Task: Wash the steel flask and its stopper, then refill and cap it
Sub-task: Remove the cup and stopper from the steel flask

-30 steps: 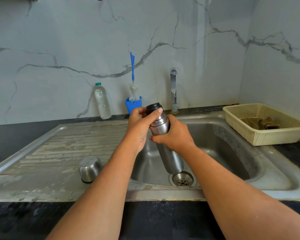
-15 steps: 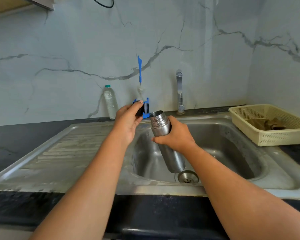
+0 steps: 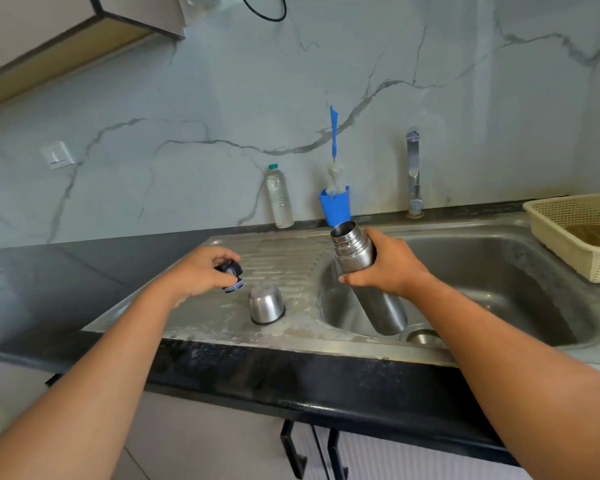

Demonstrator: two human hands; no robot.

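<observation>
Though the fingers of the right hand [image 3: 392, 268] clasp the tilted, uncapped cylindrical steel flask [image 3: 352, 244] and the left hand [image 3: 198, 271] pinches its small black stopper [image 3: 230, 269], the one-handed hold on smooth metal could let it slip into the steel sink [image 3: 499, 271].

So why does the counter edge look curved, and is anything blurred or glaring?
In the head view, the wide-angle lens bows the counter edge; light is soft and even, with mild sheen on the steel flask and steel cup; the stopper in the left hand looks slightly smeared.
</observation>
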